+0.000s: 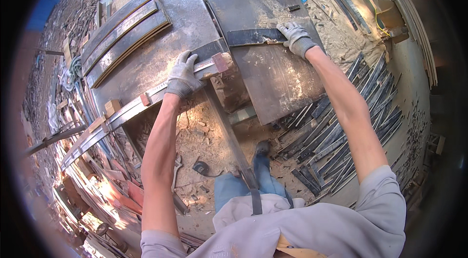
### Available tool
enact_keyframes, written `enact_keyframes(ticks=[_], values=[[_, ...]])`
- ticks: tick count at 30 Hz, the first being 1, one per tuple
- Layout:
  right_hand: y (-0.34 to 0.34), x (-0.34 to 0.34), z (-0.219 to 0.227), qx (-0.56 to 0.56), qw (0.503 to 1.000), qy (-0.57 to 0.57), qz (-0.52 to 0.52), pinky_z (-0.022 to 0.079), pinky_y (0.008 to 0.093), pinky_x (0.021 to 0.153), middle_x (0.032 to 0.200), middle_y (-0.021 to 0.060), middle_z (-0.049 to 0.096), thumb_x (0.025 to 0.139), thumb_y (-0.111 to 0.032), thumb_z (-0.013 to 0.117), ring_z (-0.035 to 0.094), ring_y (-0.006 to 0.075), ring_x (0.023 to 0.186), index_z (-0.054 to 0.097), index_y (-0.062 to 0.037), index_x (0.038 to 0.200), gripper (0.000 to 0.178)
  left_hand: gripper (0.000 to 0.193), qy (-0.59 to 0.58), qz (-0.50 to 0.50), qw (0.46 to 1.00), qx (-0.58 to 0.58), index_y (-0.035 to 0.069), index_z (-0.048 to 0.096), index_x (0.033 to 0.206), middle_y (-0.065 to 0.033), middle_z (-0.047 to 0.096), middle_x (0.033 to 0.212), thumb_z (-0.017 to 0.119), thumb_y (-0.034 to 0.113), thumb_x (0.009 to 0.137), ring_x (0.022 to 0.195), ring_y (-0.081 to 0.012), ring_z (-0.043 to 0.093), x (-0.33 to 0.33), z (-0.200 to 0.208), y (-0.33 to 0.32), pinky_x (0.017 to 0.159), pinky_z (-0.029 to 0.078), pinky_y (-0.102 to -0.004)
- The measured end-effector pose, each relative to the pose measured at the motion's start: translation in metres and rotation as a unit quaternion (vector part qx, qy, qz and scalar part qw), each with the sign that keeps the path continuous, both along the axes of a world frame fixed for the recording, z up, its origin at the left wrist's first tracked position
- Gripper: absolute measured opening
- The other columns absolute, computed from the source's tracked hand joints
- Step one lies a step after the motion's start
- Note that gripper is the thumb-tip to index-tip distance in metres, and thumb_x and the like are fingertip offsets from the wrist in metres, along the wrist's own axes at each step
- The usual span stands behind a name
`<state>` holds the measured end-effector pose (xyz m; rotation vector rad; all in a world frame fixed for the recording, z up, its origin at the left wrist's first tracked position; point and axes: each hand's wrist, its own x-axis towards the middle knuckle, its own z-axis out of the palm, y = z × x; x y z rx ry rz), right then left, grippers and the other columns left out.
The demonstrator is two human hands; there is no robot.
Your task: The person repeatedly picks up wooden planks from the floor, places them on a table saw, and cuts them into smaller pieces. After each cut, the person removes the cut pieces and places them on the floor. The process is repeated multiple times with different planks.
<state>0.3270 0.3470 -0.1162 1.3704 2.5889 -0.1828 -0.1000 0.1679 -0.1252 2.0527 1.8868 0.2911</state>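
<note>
My left hand (184, 74), in a grey knit glove, rests at the long metal rail (158, 91) on the table's near edge. Its fingers are bent against the left end of a short dark board piece (209, 49). Across the seam between two table sheets lies a dark, narrow board strip (253, 37) with a chipped edge. My right hand (296, 37), gloved the same way, closes over that strip's right end. Whether the two dark pieces are joined at the seam cannot be made out. A reddish block (220, 63) sits on the rail's right end.
Stacked dark strips (127, 33) lie on the left metal sheet (180, 7). The right sheet (278, 77) carries sawdust and a small dark offcut (294, 8). Many long strips (351, 121) heap on the floor at right. A black tool-like object (200, 167) lies near my feet.
</note>
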Motion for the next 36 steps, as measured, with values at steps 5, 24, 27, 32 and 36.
enact_keyframes(ticks=[5,24,27,32,36], values=[[-0.062,0.038,0.046,-0.022,0.998,0.039,-0.039,0.040,0.0462,0.122,0.147,0.0205,0.057,0.088,-0.028,0.086,0.052,0.0398,0.139,0.053,-0.0076,0.157,0.079,0.088,0.019,-0.007,1.000,0.009,0.001,0.058,0.148,-0.0279,0.050,0.155,0.089,0.032,0.071,0.145,-0.0448,0.050,0.006,0.002,-0.008,0.121,0.046,-0.0480],[-0.095,-0.043,0.006,-0.048,0.980,0.046,0.188,0.043,0.0507,0.114,0.138,0.0156,0.058,0.085,-0.029,0.085,0.054,0.0354,0.129,0.055,-0.0060,0.154,0.078,0.107,-0.003,0.002,0.999,-0.048,0.013,0.042,0.165,-0.0172,0.045,0.164,0.087,0.034,0.070,0.143,-0.0467,0.049,0.066,0.030,-0.093,0.118,0.049,-0.0509],[-0.077,-0.035,0.003,0.000,0.985,0.032,0.170,0.040,0.0476,0.121,0.150,0.0128,0.057,0.083,-0.025,0.087,0.052,0.0335,0.141,0.055,-0.0151,0.157,0.082,0.101,-0.032,0.011,0.999,-0.026,0.013,0.051,0.159,-0.0177,0.051,0.157,0.088,0.031,0.066,0.140,-0.0460,0.051,0.060,0.033,-0.078,0.117,0.050,-0.0502],[-0.039,-0.056,-0.002,-0.013,0.992,-0.006,0.123,0.040,0.0471,0.122,0.151,0.0101,0.059,0.083,-0.022,0.088,0.053,0.0340,0.142,0.054,-0.0212,0.159,0.083,0.105,-0.006,0.011,1.000,-0.019,0.013,0.051,0.160,-0.0196,0.051,0.156,0.089,0.034,0.064,0.142,-0.0446,0.050,0.039,0.025,-0.042,0.120,0.046,-0.0508],[-0.015,-0.076,0.006,-0.059,0.995,0.011,0.074,0.044,0.0464,0.120,0.152,0.0111,0.059,0.086,-0.019,0.086,0.054,0.0344,0.141,0.055,-0.0160,0.158,0.078,0.108,0.037,-0.008,0.997,-0.063,0.015,0.046,0.163,-0.0156,0.047,0.162,0.088,0.037,0.067,0.144,-0.0425,0.048,0.024,0.031,-0.007,0.119,0.048,-0.0478]])
